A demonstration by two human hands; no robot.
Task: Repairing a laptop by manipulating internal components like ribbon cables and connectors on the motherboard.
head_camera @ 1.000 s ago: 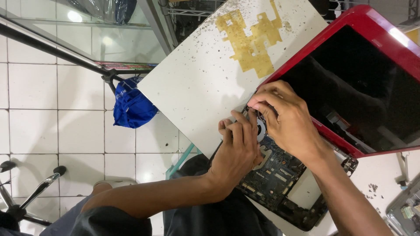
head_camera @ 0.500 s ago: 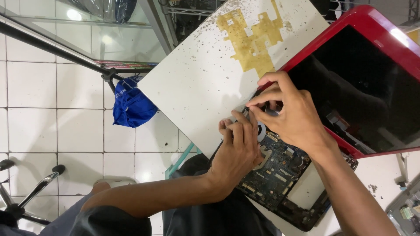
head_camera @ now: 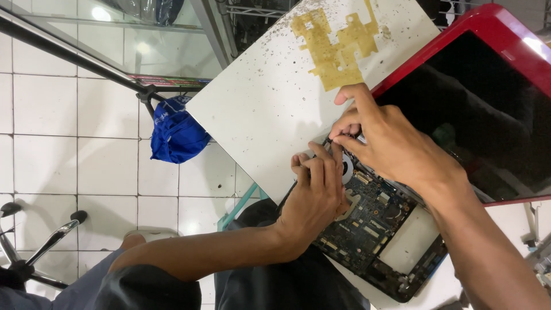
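Observation:
A red laptop (head_camera: 488, 23) lies open on a speckled white table (head_camera: 270, 103), its dark screen (head_camera: 493, 109) to the right. The base has no cover, so the blue-green motherboard (head_camera: 373, 221) and a round fan (head_camera: 348, 170) show. My left hand (head_camera: 315, 201) lies over the fan corner with its fingers curled down onto the fan. My right hand (head_camera: 390, 146) is just above it. Its thumb and fingers pinch something small at the base's edge beside the fan, and the index finger sticks out. What they pinch is hidden.
A yellow sheet-shaped patch (head_camera: 336, 46) marks the table top. On the white tiled floor to the left lie a blue bag (head_camera: 175, 135), a black metal bar (head_camera: 69, 54) and a chrome-and-black stand leg (head_camera: 51, 235). My knees are under the table edge.
My right hand has lifted off the fan and shifted toward the table side, fingers now pinched at the base's edge. My left hand has stayed on the fan corner.

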